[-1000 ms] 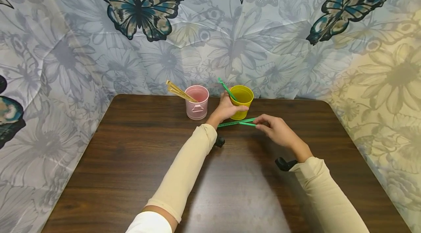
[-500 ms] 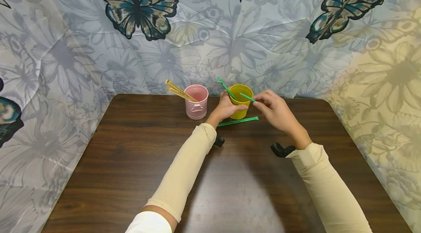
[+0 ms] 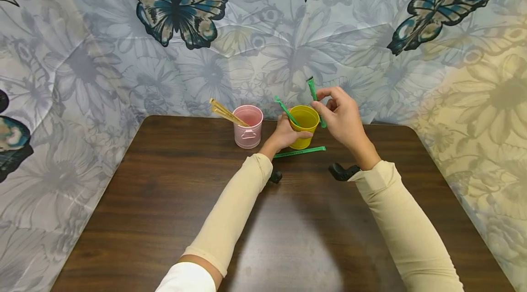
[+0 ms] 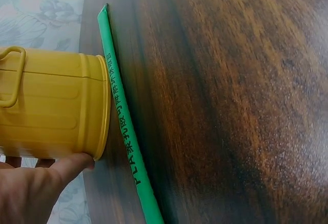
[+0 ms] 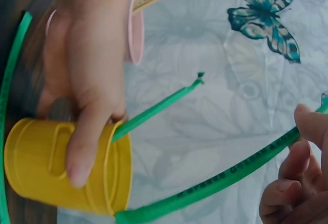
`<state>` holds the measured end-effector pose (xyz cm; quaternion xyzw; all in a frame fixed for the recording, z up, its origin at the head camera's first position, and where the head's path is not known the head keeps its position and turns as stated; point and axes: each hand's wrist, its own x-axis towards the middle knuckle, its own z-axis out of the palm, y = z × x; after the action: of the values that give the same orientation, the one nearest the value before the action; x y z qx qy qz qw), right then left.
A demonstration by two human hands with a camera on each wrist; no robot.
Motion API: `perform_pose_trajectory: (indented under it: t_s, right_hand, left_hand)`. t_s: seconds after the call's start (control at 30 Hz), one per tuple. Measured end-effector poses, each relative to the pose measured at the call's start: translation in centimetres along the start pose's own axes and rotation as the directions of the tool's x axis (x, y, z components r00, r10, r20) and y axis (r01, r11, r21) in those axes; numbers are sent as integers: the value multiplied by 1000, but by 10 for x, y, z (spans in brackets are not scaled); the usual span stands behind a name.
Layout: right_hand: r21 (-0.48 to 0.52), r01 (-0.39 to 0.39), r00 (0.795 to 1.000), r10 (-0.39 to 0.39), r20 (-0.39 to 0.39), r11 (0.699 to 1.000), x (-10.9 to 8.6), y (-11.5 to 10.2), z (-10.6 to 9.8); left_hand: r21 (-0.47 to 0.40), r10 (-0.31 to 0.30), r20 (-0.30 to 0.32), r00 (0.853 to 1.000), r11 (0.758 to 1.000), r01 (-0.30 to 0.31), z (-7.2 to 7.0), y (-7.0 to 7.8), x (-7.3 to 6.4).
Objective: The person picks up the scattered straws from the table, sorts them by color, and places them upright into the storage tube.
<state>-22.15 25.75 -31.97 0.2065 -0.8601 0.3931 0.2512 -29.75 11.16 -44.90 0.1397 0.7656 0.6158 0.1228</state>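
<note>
My left hand [image 3: 283, 136] grips a small yellow bucket [image 3: 305, 120] from its left side, thumb across the front. One green wrapped straw [image 3: 287, 110] leans in it, its twisted end poking out. To the right of the bucket, my right hand [image 3: 345, 112] pinches another green straw [image 3: 311, 88] between thumb and fingers, roughly upright. In the right wrist view the lower end of this held straw [image 5: 220, 183] is right at the bucket's rim. A third green straw [image 4: 123, 114], printed with dark lettering, lies on the table along the bucket's base.
Left of my left hand stands a pink bucket [image 3: 247, 135] with several yellowish wrapped sticks [image 3: 225, 113] leaning in it. The brown wooden table [image 3: 164, 200] ends just behind the buckets. A butterfly-patterned cloth [image 3: 288, 45] hangs beyond that edge.
My right hand has lifted one green straw off the table, up to the yellow bucket's right side, and it now stands nearly upright. My left hand keeps its hold on the bucket.
</note>
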Motion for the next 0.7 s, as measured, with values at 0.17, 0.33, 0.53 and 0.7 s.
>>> perform_pose_trajectory:
  t_s: [0.17, 0.33, 0.53, 0.7]
  right_hand:
    - [7, -14, 1000, 14, -21, 1000, 14, -4, 10]
    - [-5, -1, 1000, 2, 30, 1000, 22, 3, 25]
    - [-40, 2, 997, 1, 73, 999, 20, 19, 44]
    - [-75, -54, 990, 63, 125, 996, 15, 31, 52]
  left_hand:
    - [10, -18, 0, 1000, 1000, 18, 0, 1, 0]
    - [18, -8, 21, 1000, 1000, 8, -2, 0, 0]
    - [65, -1, 23, 1000, 998, 0, -2, 0, 2]
    - [57, 27, 19, 999, 998, -28, -1, -1, 3]
